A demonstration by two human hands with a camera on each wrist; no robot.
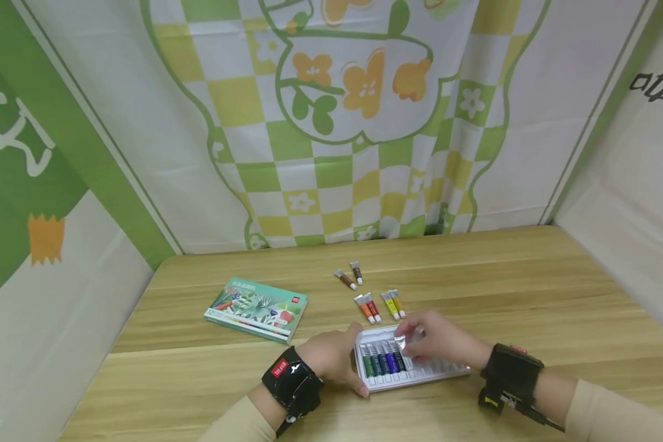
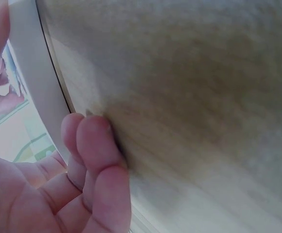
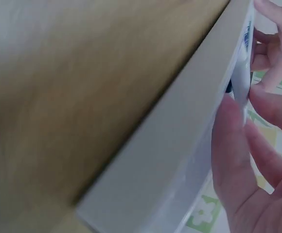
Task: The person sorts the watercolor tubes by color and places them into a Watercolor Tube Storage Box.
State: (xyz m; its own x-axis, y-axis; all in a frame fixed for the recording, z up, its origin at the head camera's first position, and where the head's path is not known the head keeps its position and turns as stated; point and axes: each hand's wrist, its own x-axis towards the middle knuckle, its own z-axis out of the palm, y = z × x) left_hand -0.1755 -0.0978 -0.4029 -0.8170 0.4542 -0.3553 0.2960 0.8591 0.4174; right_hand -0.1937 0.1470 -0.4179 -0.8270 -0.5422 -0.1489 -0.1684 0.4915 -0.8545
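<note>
A white plastic paint tray [image 1: 398, 388] lies on the table, with green, blue, purple and black paint tubes [image 1: 383, 362] in its left slots. My left hand [image 1: 331, 356] grips the tray's left end, thumb at the near corner and fingers at the far one. Over the middle of the tray, my right hand [image 1: 432, 337] pinches a paint tube [image 1: 400, 342] by its silver crimped end. Its whitish body [image 3: 240, 73] shows between thumb and fingers in the right wrist view. In the left wrist view, curled fingers [image 2: 99, 145] lie beside the tray wall [image 2: 36, 63].
Beyond the tray lie orange and red tubes [image 1: 369, 308], yellow tubes [image 1: 393, 304] and two brown tubes [image 1: 345, 279]. A green illustrated paint box [image 1: 256, 309] rests to the left on the wooden table [image 1: 508, 276]. Printed curtains [image 1: 337, 172] hang around the table.
</note>
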